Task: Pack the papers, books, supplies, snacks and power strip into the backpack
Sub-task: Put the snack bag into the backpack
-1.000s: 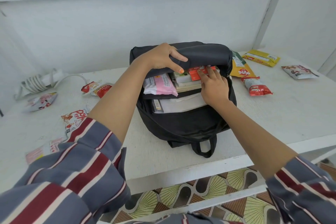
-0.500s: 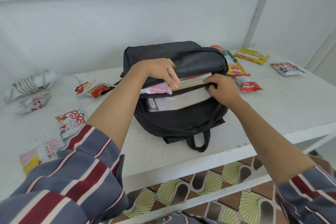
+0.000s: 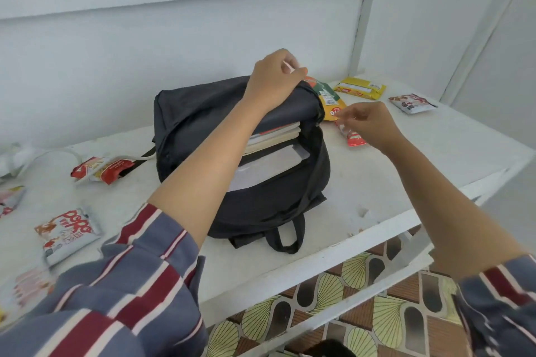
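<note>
While the black fabric backpack lies open on the white table, the packing looks to me about half done. A stack of books and some white papers are already inside the mouth of the bag, with their edges showing.

The left hand has its fingers curled over the upper flap at the far side and grips the fabric, which holds the opening wide. The right hand hovers just beside the bag, over a small red packet. Its fingertips come close to a yellow and green snack packet, but I cannot tell if they already pinch it or only approach.

The snacks are not yet packed. A flat yellow packet and a white and brown packet lie further right. A red crumpled packet and a white packet with red letters lie to the left, with other blurred ones near the edge. The white power strip, only partly visible at the far left, is also outside the bag. I see no pens or other small supplies.
</note>
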The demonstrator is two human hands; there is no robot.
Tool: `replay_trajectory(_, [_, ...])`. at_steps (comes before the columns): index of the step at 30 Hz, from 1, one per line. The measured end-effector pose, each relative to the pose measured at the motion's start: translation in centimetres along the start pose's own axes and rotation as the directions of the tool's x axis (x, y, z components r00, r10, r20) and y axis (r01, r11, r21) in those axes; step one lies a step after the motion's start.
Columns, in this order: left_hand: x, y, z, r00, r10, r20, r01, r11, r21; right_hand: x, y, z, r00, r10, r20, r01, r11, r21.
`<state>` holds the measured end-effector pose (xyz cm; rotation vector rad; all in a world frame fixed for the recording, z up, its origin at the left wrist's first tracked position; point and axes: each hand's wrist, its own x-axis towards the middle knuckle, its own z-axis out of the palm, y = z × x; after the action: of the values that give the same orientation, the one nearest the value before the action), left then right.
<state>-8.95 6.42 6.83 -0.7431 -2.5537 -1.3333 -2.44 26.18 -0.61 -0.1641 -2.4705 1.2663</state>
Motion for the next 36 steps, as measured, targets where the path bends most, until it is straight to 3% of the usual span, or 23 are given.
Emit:
replay_trajectory(5, [3.1,3.0,5.9,0.997,-0.033,0.076,0.047,0.981,-0.189,4.1,3.1,-3.8,0.997,0.074,0.000,-0.074,0.993,0.091])
replay_trajectory(9, [7.0,2.6,11.0,0.964,-0.218,0.150,0.249,0.939,-0.236,7.9,6.4,-5.8,0.985,0.153,0.086,-0.164,0.975,0.147])
replay_trajectory(13, [10.6,1.0,15.1,0.905,-0.403,0.138,0.425,0.872,-0.243,11.4,9.1,-6.6,0.966,0.189,0.179,-0.223,0.955,0.196])
replay_trajectory(16, [12.7,-0.5,16.9,0.854,-0.514,0.079,0.520,0.838,-0.166,13.7,10.7,-6.5,0.939,0.225,0.261,-0.285,0.933,0.220])
replay_trajectory(20, [14.5,-3.3,18.8,0.726,-0.686,-0.040,0.685,0.727,-0.042,16.4,12.1,-5.4,0.901,0.266,0.342,-0.355,0.906,0.230])
replay_trajectory(25, [15.2,-4.9,20.0,0.603,-0.785,-0.142,0.798,0.595,0.095,18.6,13.1,-3.2,0.872,0.243,0.424,-0.370,0.896,0.248])
replay_trajectory(36, [17.3,-9.4,20.3,0.563,-0.824,-0.059,0.818,0.546,0.181,21.0,13.2,-0.1,0.835,0.246,0.492,-0.441,0.834,0.331])
